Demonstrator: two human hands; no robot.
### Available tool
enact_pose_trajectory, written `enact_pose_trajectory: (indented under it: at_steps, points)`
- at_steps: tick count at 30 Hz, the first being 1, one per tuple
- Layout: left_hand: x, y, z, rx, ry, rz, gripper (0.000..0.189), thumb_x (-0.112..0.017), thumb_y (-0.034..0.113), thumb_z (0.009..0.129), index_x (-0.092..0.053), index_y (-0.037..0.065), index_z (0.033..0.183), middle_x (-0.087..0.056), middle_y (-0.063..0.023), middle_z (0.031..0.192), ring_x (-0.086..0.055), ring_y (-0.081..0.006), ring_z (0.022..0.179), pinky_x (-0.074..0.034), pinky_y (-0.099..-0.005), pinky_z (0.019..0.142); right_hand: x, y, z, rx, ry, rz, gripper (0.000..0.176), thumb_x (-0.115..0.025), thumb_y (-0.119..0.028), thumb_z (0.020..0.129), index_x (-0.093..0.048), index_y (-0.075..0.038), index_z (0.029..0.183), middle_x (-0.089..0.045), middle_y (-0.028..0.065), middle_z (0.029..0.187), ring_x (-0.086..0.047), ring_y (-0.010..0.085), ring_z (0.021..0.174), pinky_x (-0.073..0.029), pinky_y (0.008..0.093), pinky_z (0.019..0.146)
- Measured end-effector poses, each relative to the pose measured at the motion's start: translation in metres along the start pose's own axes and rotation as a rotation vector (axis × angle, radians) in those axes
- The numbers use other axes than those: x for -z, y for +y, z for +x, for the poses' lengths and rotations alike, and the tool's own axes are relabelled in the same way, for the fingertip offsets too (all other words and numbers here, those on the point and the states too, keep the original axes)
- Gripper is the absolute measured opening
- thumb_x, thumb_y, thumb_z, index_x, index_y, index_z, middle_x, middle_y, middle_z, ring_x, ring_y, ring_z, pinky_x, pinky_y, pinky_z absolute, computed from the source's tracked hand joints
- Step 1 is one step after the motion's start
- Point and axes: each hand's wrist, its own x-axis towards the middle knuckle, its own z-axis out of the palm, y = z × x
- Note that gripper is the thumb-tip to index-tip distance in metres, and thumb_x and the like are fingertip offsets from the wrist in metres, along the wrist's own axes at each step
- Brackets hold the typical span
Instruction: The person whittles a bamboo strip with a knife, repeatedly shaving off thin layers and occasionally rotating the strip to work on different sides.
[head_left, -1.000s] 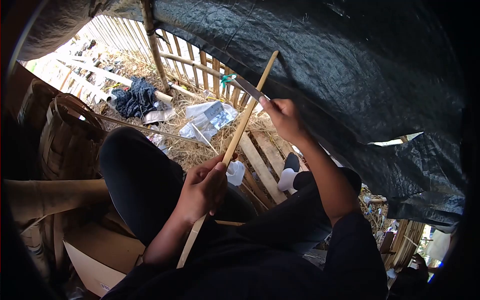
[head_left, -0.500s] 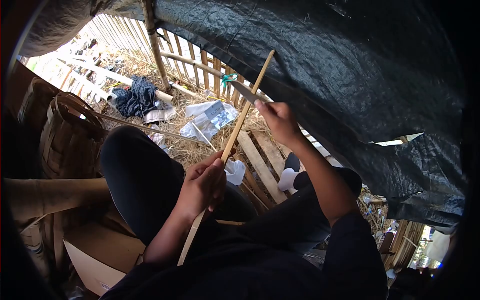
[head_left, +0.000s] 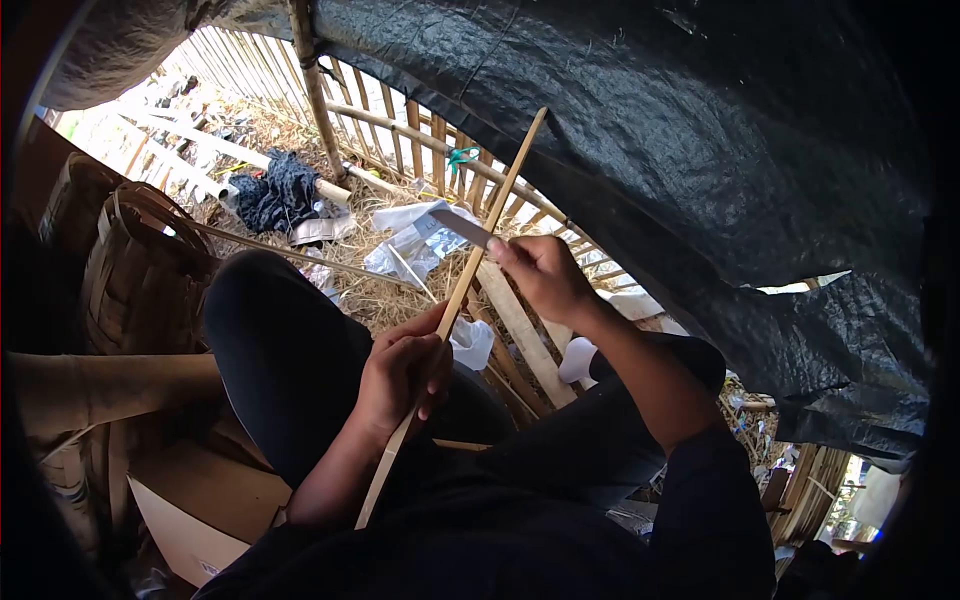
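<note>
A long, thin bamboo strip [head_left: 497,204] slants from my lap up toward the dark tarp. My left hand [head_left: 402,378] is closed around its lower part, thumb pressed along the strip. In my right hand [head_left: 543,277] is a knife [head_left: 461,227], its blade laid across the strip above my left hand and pointing to the upper left. My fingers hide the knife's handle. The strip's top end stands free near the tarp.
A black tarp [head_left: 690,160] hangs on the right. Woven baskets [head_left: 145,275] and a cardboard box [head_left: 205,500] stand at my left. Ahead are a bamboo fence [head_left: 400,130], plastic bags [head_left: 410,245], dark cloth [head_left: 280,192] and wooden slats [head_left: 525,335] on straw-covered ground.
My right hand and the knife have slid down along the strip, closer to my left hand. The left hand stays nearly in place on the strip.
</note>
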Motion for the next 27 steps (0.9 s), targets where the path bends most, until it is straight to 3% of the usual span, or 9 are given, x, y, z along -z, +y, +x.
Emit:
enact_pose_trajectory:
  at_steps: [4,6,9,12,14,17,20,22,27]
  points:
    - [0.001,-0.002,0.000,-0.023,-0.019,-0.007,0.053,-0.037,0.014,0.089,-0.039,-0.005,0.139,-0.038,-0.0045,0.052,-0.033,-0.0122,0.033,-0.032,-0.0226,0.032,-0.002,0.003,0.000,-0.060,0.084,0.059,0.053,-0.054,-0.040,0.097,-0.049,-0.004,0.058,-0.042,-0.0015,0.049,-0.037,0.0065,0.049,-0.032,0.0309,0.046]
    - [0.001,-0.002,0.000,-0.014,-0.025,-0.023,0.053,-0.037,0.014,0.090,-0.039,-0.004,0.140,-0.039,-0.0054,0.053,-0.033,-0.0127,0.036,-0.033,-0.0224,0.033,-0.026,-0.007,-0.016,0.140,0.098,0.045,0.052,-0.055,-0.042,0.096,-0.053,-0.004,0.059,-0.044,-0.0015,0.049,-0.039,0.0068,0.049,-0.032,0.0305,0.047]
    - [0.000,-0.002,0.001,-0.013,-0.048,0.017,0.053,-0.037,0.015,0.091,-0.039,-0.005,0.140,-0.040,-0.0059,0.054,-0.034,-0.0132,0.036,-0.033,-0.0226,0.033,0.000,-0.001,-0.001,-0.019,0.058,-0.008,0.054,-0.053,-0.042,0.097,-0.051,-0.004,0.058,-0.043,-0.0011,0.047,-0.037,0.0072,0.047,-0.031,0.0316,0.044]
    - [0.001,-0.002,0.001,-0.034,-0.068,0.079,0.055,-0.037,0.025,0.093,-0.039,-0.005,0.139,-0.042,-0.0073,0.055,-0.036,-0.0142,0.036,-0.034,-0.0236,0.034,0.002,0.001,0.001,-0.062,0.112,0.048,0.052,-0.054,-0.037,0.098,-0.046,-0.006,0.057,-0.038,-0.0056,0.051,-0.034,0.0042,0.051,-0.029,0.0286,0.046]
    - [0.005,-0.005,-0.003,0.004,-0.001,-0.065,0.057,-0.036,0.035,0.096,-0.042,-0.005,0.136,-0.040,-0.0064,0.051,-0.035,-0.0159,0.031,-0.033,-0.0243,0.032,-0.021,-0.010,-0.014,0.110,0.190,-0.027,0.050,-0.053,-0.035,0.098,-0.047,-0.004,0.059,-0.037,-0.0039,0.051,-0.035,0.0060,0.052,-0.029,0.0299,0.047]
    - [0.008,-0.009,0.001,0.013,0.018,-0.077,0.059,-0.033,0.039,0.097,-0.042,-0.005,0.135,-0.042,-0.0076,0.051,-0.036,-0.0172,0.031,-0.033,-0.0257,0.033,-0.005,0.002,-0.003,-0.053,0.013,-0.055,0.052,-0.054,-0.039,0.097,-0.048,-0.005,0.058,-0.038,-0.0054,0.051,-0.034,0.0053,0.052,-0.029,0.0294,0.047]
    - [0.018,-0.009,-0.002,0.017,-0.060,0.027,0.065,-0.034,0.038,0.095,-0.031,-0.005,0.143,-0.046,-0.0098,0.058,-0.040,-0.0172,0.038,-0.036,-0.0261,0.034,-0.006,0.005,-0.001,-0.133,0.059,0.064,0.051,-0.053,-0.039,0.098,-0.047,-0.006,0.059,-0.036,-0.0071,0.053,-0.033,0.0041,0.054,-0.029,0.0280,0.048]
    - [0.012,-0.006,-0.004,-0.020,-0.036,0.075,0.061,-0.035,0.032,0.095,-0.028,-0.004,0.144,-0.046,-0.0102,0.057,-0.040,-0.0179,0.037,-0.036,-0.0266,0.035,-0.030,-0.002,-0.014,0.087,0.134,0.107,0.053,-0.053,-0.039,0.097,-0.046,-0.004,0.058,-0.040,-0.0023,0.049,-0.036,0.0063,0.050,-0.031,0.0314,0.046]
    - [0.009,-0.003,-0.003,-0.017,-0.045,0.081,0.057,-0.035,0.015,0.094,-0.023,0.002,0.148,-0.046,-0.0118,0.055,-0.041,-0.0188,0.036,-0.035,-0.0268,0.033,-0.006,0.010,-0.001,-0.053,0.056,0.126,0.054,-0.051,-0.042,0.098,-0.046,-0.006,0.059,-0.039,-0.0036,0.050,-0.035,0.0054,0.050,-0.030,0.0294,0.046]
